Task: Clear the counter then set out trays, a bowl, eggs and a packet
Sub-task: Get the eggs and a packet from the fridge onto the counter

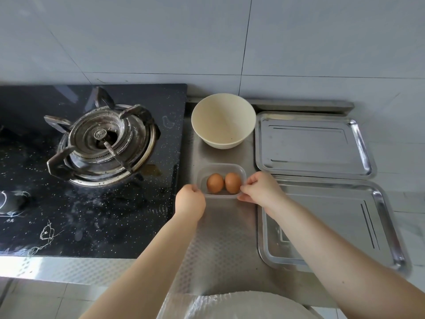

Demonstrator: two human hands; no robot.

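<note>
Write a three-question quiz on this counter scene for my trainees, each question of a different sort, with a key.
1. True or false: the cream bowl holds the eggs.
2. How many steel trays lie right of the clear container? A one, B two, C three.
3. Fill in: the left hand and right hand grip the container's near ____.

Key
1. False: both eggs sit in the clear container; the bowl looks empty.
2. B: the far tray and the near tray.
3. Corners.

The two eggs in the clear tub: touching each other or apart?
Apart. The head view shows a thin dark gap between the left egg and right egg inside the tub.
</note>
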